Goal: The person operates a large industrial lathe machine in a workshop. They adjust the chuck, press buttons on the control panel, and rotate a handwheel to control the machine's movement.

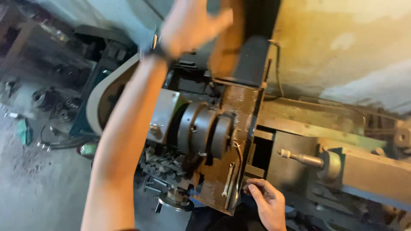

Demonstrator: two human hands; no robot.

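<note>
A metalworking shop is showing itself here, old and hard-used. A lathe is taking up the middle of the view, its round steel chuck sitting beside a rust-stained metal plate, with a tailstock spindle pointing in from the right. Loose metal parts are lying about on a grimy concrete floor, and a stained, peeling wall is standing behind the machine.

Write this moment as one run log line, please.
left hand: raised, fingers spread, holds nothing | right hand: fingers on rusty tray edge | lathe chuck: empty
</note>
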